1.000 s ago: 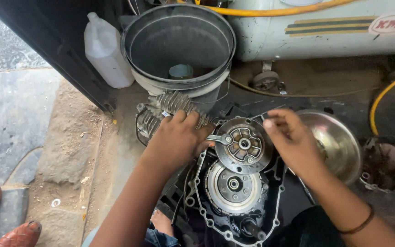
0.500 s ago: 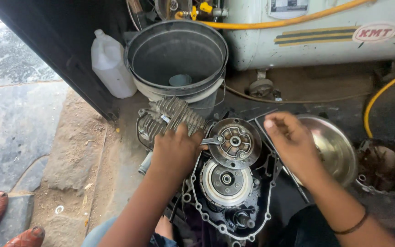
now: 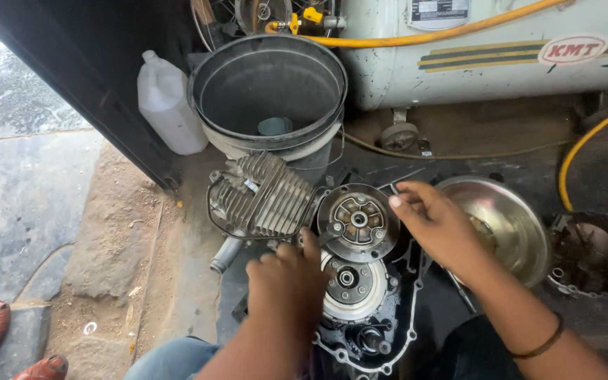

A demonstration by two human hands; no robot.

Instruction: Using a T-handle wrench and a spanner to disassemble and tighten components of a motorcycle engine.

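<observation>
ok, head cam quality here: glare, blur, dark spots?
Head view: even daylight, sharp overall. Mild glare on the metal bowl. The inside of the bucket is shadowed. Left hand and right hand show no motion blur. Slight wide-angle bending shows at the edges.

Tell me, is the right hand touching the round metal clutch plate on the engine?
Touching. The head view shows the right hand with fingertips on the rim of the round metal clutch plate.

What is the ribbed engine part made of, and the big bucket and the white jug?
The ribbed engine part looks like cast metal, probably aluminium: dull silver-grey fins, dusty. The bucket seems to be dark plastic, matte and scuffed, though painted metal is possible. The white jug looks like cloudy, slightly see-through plastic.
</observation>
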